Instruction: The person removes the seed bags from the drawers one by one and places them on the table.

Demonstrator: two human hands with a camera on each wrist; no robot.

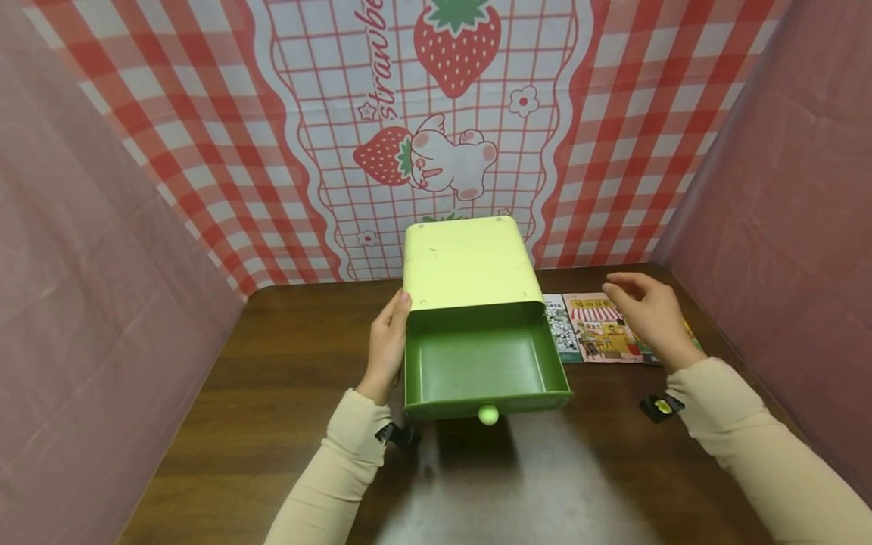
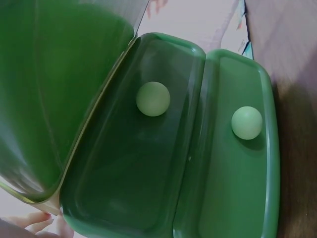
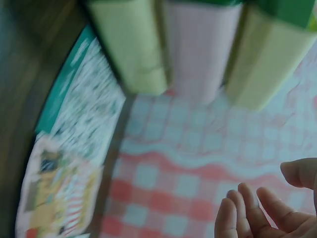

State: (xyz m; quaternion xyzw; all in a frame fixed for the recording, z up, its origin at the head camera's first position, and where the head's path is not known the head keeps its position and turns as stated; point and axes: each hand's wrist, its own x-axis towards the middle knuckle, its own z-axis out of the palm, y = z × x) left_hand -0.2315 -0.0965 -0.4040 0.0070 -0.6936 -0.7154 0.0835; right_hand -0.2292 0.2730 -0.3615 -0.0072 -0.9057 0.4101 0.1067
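A small drawer cabinet [image 1: 470, 261] with a pale yellow-green top stands in the middle of the table. Its top drawer [image 1: 477, 356], green with a round knob [image 1: 488, 414], is pulled out, and no contents show inside. My left hand [image 1: 388, 341] holds the cabinet's left side, thumb at the front edge; its other fingers are mostly hidden in the head view. Two lower green drawer fronts [image 2: 129, 163] with ball knobs [image 2: 246, 123] appear in the left wrist view. My right hand [image 1: 647, 314] hovers right of the cabinet, fingers loosely bent, holding nothing.
Printed booklets [image 1: 602, 329] lie on the brown table [image 1: 293, 378] right of the cabinet, partly under my right hand in the head view. A strawberry-patterned checked cloth [image 1: 443, 151] hangs behind. Pink curtains [image 1: 102, 250] close off both sides.
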